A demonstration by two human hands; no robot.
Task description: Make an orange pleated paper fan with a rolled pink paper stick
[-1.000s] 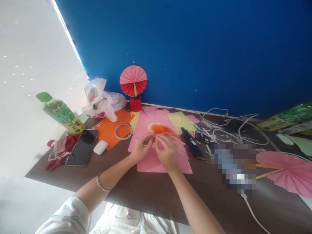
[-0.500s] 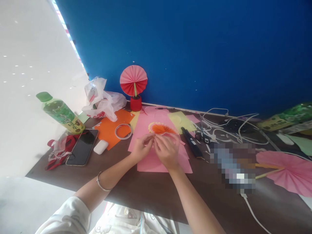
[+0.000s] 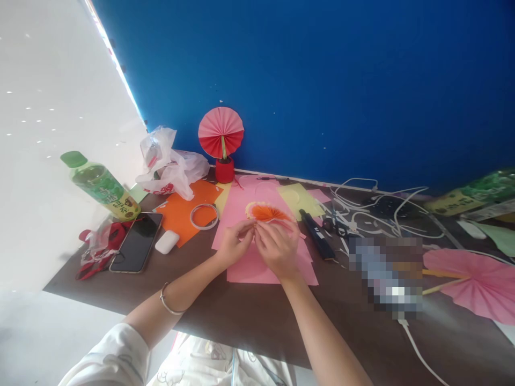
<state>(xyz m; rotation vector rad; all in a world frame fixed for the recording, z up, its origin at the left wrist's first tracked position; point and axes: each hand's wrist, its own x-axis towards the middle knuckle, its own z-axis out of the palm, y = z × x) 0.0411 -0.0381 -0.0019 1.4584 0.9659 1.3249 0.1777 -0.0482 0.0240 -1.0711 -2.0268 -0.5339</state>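
Observation:
A small pleated paper fan [image 3: 270,213], orange with a scalloped yellow edge, is held above the pink sheets. My left hand [image 3: 236,244] pinches it near its lower left, fingertips pressed together. My right hand [image 3: 276,245] closes on it from the other side, and the fingertips of both hands meet there. Exactly what lies between the fingertips is hidden. Beneath the hands are stacked pink paper sheets [image 3: 241,273]. A black pen-like tool [image 3: 316,236] lies just right of my right hand.
On the left are a roll of tape [image 3: 193,217], orange paper [image 3: 173,206], a white case [image 3: 167,242], a phone [image 3: 137,244] and a tilted green bottle [image 3: 102,187]. A round pink-and-red fan [image 3: 221,126] stands in a red pot [image 3: 224,170]. White cables [image 3: 396,214] and a pink fan [image 3: 478,284] lie right.

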